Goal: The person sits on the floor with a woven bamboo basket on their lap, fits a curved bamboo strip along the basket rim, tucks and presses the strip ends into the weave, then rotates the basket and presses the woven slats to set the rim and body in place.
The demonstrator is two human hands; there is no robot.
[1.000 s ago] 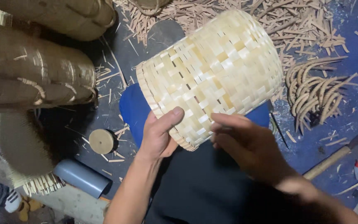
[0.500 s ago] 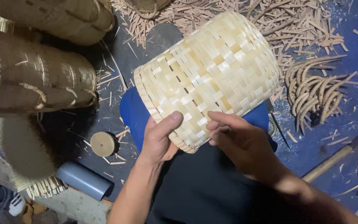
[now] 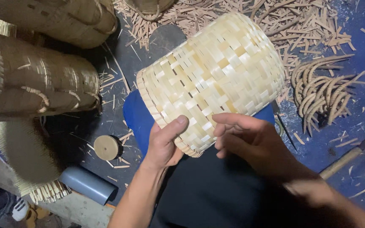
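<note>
The woven bamboo basket lies tilted across the lap, the left hand clamped on its rim; the right hand hovers beside, fingers loose. That one-handed grip could let it roll away.

left hand: thumb raised, gripping | right hand: fingers curled, loose

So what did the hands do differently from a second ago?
The right hand slid a little to the left along the woven bamboo basket, nearer the left hand. The left hand kept gripping the basket's rim, and the basket stayed tilted on the lap.
</note>
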